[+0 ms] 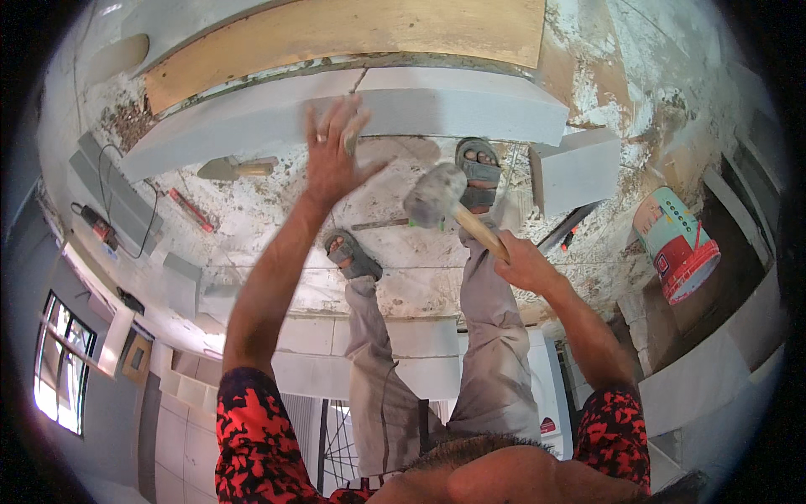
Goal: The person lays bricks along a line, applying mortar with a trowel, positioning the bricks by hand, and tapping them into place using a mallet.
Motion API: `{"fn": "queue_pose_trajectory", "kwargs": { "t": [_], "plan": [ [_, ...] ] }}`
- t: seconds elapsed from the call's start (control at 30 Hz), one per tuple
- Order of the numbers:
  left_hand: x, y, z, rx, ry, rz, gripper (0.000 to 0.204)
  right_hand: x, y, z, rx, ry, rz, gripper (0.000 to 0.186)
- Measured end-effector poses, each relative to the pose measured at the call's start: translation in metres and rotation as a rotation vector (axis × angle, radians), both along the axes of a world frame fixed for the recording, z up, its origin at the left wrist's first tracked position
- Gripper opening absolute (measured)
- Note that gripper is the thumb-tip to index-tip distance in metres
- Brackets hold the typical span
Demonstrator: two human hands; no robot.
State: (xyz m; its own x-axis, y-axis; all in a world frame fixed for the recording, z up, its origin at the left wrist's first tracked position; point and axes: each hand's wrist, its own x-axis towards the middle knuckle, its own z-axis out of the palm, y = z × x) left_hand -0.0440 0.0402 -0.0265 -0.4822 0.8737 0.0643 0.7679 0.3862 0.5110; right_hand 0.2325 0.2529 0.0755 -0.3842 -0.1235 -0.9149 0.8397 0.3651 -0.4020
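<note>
My left hand [334, 151] is raised with fingers spread, over the front edge of a long step faced with white tiles [478, 109]; whether it touches the tile I cannot tell. My right hand [525, 265] grips the wooden handle of a mallet with a dirty whitish head [435, 195], held over the dusty floor between my sandalled feet. A trowel [227, 168] lies below the step to the left, and a thin bar [378, 224] lies partly hidden behind the mallet head. A loose tile [579, 168] is at the step's right end.
A tan board [353, 34] runs along behind the tiles. At the left are a corded power tool [101, 223], grey tile strips [109, 185] and a red tool [191, 210]. A paint bucket [676, 239] and dark tools [571, 227] are at the right.
</note>
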Motion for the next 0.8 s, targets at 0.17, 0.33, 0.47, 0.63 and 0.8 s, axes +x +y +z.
{"fn": "queue_pose_trajectory", "kwargs": {
  "t": [0.17, 0.33, 0.47, 0.63, 0.8],
  "plan": [
    [0.07, -0.012, 0.029, 0.355, -0.956, 1.31, 0.076, 0.026, -0.008, 0.006, 0.22, 0.153, 0.204, 0.031],
    [-0.016, -0.046, -0.001, 0.752, -1.184, 1.739, 0.099, -0.026, -0.031, -0.048, 0.155, 0.235, 0.323, 0.03],
    [-0.072, -0.04, -0.033, 0.652, -1.037, 1.813, 0.102, -0.081, -0.078, -0.097, 0.039, 0.208, 0.279, 0.032],
    [-0.073, -0.005, -0.018, 0.514, -0.943, 2.052, 0.102, -0.14, -0.101, -0.113, -0.014, 0.237, 0.239, 0.035],
    [-0.076, -0.008, -0.018, 0.558, -0.918, 2.075, 0.1, -0.174, -0.11, -0.108, 0.121, 0.235, 0.174, 0.036]
  ]
}}
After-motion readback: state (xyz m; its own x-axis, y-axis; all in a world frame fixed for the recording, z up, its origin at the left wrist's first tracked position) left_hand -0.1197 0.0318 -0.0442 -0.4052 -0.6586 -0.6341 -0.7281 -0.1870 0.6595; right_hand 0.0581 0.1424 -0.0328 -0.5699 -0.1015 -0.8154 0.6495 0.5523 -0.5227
